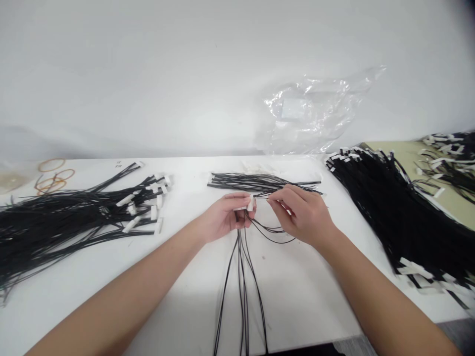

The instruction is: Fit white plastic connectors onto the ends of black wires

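My left hand is closed around a small white connector with several black wires running from it down toward me. My right hand pinches the end of a thin black wire right beside that connector, its fingertips almost touching the left hand's. A loop of black wire curls under the right hand. Just behind both hands lies a small flat bunch of loose black wires on the white table.
A large pile of black wires with white connectors lies at the left. Another thick pile covers the right side. Rubber bands sit at the far left. A crumpled clear plastic bag leans against the wall.
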Demonstrator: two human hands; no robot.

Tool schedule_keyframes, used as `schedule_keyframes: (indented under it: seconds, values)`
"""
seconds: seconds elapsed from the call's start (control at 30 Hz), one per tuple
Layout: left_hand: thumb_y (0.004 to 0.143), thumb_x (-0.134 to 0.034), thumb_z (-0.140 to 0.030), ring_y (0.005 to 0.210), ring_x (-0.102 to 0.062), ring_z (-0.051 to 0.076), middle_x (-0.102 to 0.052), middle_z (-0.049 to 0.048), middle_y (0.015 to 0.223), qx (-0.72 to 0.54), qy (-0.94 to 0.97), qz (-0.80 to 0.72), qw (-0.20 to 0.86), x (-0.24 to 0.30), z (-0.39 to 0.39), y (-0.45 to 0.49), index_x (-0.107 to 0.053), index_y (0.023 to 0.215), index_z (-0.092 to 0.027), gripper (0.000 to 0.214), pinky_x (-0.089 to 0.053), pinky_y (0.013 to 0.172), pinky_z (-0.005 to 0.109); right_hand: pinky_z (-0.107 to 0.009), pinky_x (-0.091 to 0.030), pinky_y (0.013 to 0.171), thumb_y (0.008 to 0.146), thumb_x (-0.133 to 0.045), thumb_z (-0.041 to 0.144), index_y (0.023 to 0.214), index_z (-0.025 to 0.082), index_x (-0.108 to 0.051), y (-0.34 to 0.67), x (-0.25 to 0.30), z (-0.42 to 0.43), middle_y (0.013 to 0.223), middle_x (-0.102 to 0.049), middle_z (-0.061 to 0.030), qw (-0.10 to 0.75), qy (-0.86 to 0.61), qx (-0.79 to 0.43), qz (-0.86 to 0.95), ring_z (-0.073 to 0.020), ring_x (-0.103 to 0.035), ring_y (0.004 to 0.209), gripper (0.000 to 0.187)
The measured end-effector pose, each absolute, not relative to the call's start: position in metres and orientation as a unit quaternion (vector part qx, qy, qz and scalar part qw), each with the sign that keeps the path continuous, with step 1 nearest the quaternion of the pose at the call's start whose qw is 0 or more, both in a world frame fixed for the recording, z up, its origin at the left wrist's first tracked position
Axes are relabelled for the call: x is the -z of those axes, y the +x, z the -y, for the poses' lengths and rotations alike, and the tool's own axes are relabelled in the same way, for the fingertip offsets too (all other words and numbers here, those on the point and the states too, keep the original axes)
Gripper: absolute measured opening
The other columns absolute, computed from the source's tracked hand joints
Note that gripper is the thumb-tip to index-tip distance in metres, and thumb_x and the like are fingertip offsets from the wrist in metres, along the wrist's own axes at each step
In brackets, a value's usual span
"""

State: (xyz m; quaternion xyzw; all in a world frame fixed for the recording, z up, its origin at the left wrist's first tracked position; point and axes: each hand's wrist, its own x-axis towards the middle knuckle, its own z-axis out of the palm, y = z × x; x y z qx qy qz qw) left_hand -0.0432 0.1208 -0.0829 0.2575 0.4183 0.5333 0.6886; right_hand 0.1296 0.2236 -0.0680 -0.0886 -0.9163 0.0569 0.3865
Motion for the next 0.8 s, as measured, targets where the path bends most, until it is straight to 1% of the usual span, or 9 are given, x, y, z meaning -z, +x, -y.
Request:
schedule_keyframes:
  seconds: [0.23, 0.57, 0.8]
  values:
    - [0.079, -0.057, -0.028, 0.053, -0.055, 0.009, -0.054, 0.0027, 0.068, -0.531, 0.261, -0.416, 0.691, 0.0824, -0.1207, -0.0438, -0.057, 0.071, -0.013, 0.017, -0.030, 0.043, 0.018, -0.016, -0.030, 0.047, 0.078, -0.056, 0.013, 0.079, 0.018, -0.054, 0.1286, 0.0668, -0.2248, 0.065, -0.054, 0.0039, 0.379, -0.088, -0.062, 0.919, -0.0037, -0.038, 0.052, 0.005]
    - [0.079, -0.058, -0.028, 0.053, -0.055, 0.009, -0.054, 0.0028, 0.067, -0.529, 0.264, -0.416, 0.691, 0.0821, -0.1202, -0.0434, -0.056, 0.071, -0.013, 0.017, -0.030, 0.043, 0.018, -0.016, -0.031, 0.048, 0.078, -0.056, 0.013, 0.080, 0.018, -0.055, 0.1293, 0.0675, -0.2245, 0.066, -0.055, 0.0040, 0.385, -0.086, -0.058, 0.917, -0.0035, -0.039, 0.052, 0.005]
    - [0.078, -0.059, -0.027, 0.055, -0.052, 0.008, -0.054, 0.0033, 0.068, -0.528, 0.274, -0.428, 0.680, 0.0832, -0.1211, -0.0404, -0.057, 0.071, -0.012, 0.017, -0.032, 0.046, 0.018, -0.016, -0.027, 0.046, 0.080, -0.055, 0.016, 0.077, 0.018, -0.056, 0.1275, 0.0678, -0.2226, 0.061, -0.050, 0.0041, 0.383, -0.082, -0.017, 0.920, -0.0042, -0.033, 0.049, 0.003]
